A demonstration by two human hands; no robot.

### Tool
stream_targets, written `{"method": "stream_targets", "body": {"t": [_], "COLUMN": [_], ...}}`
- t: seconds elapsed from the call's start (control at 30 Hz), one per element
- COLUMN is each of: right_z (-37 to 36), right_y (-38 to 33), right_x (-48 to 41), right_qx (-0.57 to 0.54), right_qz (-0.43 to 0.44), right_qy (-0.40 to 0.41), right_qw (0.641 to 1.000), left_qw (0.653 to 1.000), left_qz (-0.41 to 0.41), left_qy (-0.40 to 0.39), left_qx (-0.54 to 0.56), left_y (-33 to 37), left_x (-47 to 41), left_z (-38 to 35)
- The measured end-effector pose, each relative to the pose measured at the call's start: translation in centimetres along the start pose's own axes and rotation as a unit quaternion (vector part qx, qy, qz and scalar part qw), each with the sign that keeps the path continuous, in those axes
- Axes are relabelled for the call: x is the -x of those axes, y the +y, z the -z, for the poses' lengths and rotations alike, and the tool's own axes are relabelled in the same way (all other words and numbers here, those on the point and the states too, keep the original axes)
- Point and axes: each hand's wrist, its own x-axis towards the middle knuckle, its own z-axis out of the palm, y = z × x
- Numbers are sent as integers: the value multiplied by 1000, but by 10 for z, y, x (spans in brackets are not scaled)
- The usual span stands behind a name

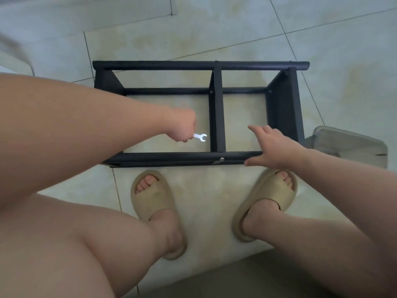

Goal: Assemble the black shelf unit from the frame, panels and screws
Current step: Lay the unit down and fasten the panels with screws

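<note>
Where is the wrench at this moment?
In the head view, the silver wrench is gripped in the left hand, within the left bay of the black shelf frame, just left of its middle divider panel.

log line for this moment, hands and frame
left hand grips wrench | right hand rests on near rail | shelf frame lies on floor | screw in near rail

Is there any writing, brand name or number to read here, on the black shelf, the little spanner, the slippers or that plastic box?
No text can be read anywhere in this view.
Black shelf frame: no label or print shows.
Spanner held by the left hand: washed out by glare, any stamp too small to tell.
Slippers: plain.
Plastic box: no lettering visible.
</note>
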Motion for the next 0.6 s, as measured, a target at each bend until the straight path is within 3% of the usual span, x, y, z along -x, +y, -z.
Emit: {"method": "stream_targets", "body": {"t": [0.13, 0.6], "right_z": [-9, -31], "right_y": [-19, -30], "right_x": [-11, -37], "right_qx": [26, 62], "right_qz": [110, 143], "right_qy": [49, 79], "right_qw": [992, 985], "left_qw": [999, 997], "left_qz": [-32, -57], "left_qy": [18, -15], "left_qx": [28, 39], "left_y": [-14, -21], "left_x": [-9, -45], "left_z": [5, -3]}}
